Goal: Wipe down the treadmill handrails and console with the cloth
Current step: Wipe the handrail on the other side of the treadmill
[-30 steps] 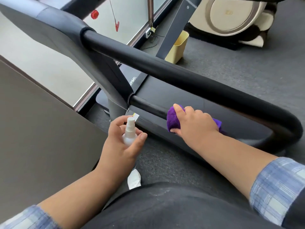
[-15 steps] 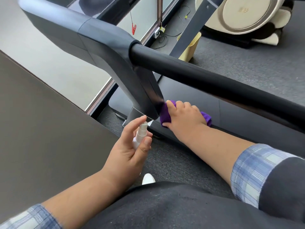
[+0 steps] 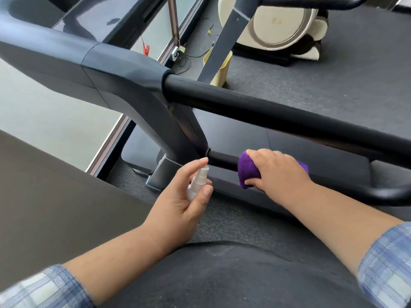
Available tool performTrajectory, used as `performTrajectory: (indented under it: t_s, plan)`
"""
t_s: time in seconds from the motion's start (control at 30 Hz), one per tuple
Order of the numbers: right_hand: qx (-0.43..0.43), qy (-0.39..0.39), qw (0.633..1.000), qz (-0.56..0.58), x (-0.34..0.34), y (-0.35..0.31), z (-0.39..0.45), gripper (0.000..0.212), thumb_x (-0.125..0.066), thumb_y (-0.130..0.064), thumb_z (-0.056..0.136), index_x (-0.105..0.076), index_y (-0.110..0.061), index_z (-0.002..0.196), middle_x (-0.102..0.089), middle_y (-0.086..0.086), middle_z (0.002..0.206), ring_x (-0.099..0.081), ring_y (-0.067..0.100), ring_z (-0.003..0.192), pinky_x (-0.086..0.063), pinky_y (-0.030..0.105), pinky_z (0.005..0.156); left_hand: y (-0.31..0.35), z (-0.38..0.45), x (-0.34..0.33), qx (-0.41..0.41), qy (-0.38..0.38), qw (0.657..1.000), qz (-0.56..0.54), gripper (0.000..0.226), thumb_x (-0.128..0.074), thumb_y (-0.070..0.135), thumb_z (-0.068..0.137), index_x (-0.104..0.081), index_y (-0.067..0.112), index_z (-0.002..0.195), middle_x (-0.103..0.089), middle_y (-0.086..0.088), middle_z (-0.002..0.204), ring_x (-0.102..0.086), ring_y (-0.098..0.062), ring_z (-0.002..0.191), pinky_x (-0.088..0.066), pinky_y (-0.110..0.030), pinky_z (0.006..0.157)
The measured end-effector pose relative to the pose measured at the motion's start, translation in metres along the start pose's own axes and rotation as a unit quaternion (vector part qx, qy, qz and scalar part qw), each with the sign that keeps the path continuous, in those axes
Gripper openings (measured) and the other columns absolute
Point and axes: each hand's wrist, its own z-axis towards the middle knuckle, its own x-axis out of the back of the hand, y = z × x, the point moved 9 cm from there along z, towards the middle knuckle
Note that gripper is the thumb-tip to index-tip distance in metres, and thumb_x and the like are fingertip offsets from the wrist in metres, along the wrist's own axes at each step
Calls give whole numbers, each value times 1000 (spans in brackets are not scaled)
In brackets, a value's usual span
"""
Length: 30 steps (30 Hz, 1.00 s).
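My right hand [image 3: 280, 172] grips a purple cloth [image 3: 248, 168] wrapped over the thin lower black rail [image 3: 222, 160] of the treadmill, a little right of where the rail meets the grey upright [image 3: 178, 130]. My left hand [image 3: 180, 196] holds a small white spray bottle [image 3: 198, 181], index finger on its nozzle, just left of the cloth. The thick upper black handrail [image 3: 266, 112] runs diagonally above both hands. The dark grey console arm [image 3: 77, 58] sits at upper left.
A brown panel [image 3: 44, 207] fills the left side. Grey carpet [image 3: 333, 74] covers the floor. A yellow bin [image 3: 223, 70] and a beige exercise machine [image 3: 280, 25] stand at the back, with cables and a socket by the window frame.
My right hand slid the cloth left along the lower rail to the upright, then back right. The view shifted; my left hand stayed beside it holding the bottle.
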Motion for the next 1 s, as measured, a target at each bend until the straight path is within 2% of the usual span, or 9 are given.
performTrajectory:
  t_s: [0.1,0.23,0.4,0.47,0.57,0.67,0.77,0.87,1.0]
  plan:
    - [-12,0,999,-35,-3,-7,5,84,-57,-73,81,-36,-25,145,-56,-2,130,-59,24,110,-47,39,90,-1,3,3,-8,-4,1000,12,41,-50,49,90,-36,65,125,-62,17,101,-64,-13,87,-54,-33,82]
    - [-20,16,998,-53,0,-29,19,75,-60,-73,79,-45,-20,131,-58,0,115,-61,25,98,-48,38,82,-9,0,11,5,4,1000,29,41,-49,52,89,-36,63,126,-63,19,102,-65,-13,89,-54,-35,84]
    - [10,18,999,-29,0,-60,41,73,-63,-66,83,-42,-17,131,-57,4,120,-59,26,105,-46,40,86,-12,-1,3,18,-2,999,49,41,-49,55,89,-36,64,126,-62,17,100,-65,-16,88,-54,-44,84]
    - [20,20,1000,-10,1,-72,49,73,-63,-65,83,-41,-16,133,-56,4,123,-59,27,108,-46,42,88,-7,2,-6,14,-11,999,48,39,-51,52,91,-37,63,126,-62,20,104,-64,-16,92,-54,-40,86]
    - [41,15,999,26,2,-73,51,78,-62,-63,85,-35,-19,143,-55,5,128,-57,28,114,-46,43,91,7,7,-21,1,-32,999,24,44,-54,35,95,-37,65,123,-62,19,100,-63,-19,82,-53,-30,79]
    - [32,-7,997,64,0,-43,34,83,-62,-65,84,-28,-26,148,-55,3,130,-56,29,117,-45,43,94,21,11,-30,-24,-46,999,11,46,-53,31,96,-38,63,124,-62,25,105,-62,-7,86,-50,-19,81]
    - [-7,-15,998,53,-3,-5,11,88,-56,-74,81,-23,-31,151,-55,2,130,-55,28,117,-44,44,94,22,10,-29,-25,-48,998,16,42,-53,41,95,-36,66,124,-63,12,97,-62,-15,78,-53,-28,78]
    - [-8,-16,1000,6,-5,-6,8,90,-53,-76,82,-21,-28,152,-55,2,130,-57,28,114,-46,42,92,17,5,-23,-15,-43,998,32,43,-52,41,94,-35,69,122,-62,5,93,-62,-21,74,-53,-35,76]
    - [15,9,999,-35,-1,-30,21,90,-52,-72,86,-24,-17,151,-56,5,130,-59,28,108,-48,41,86,12,-1,-11,-22,-32,998,41,41,-50,45,92,-35,65,125,-62,10,95,-63,-17,77,-54,-33,77]
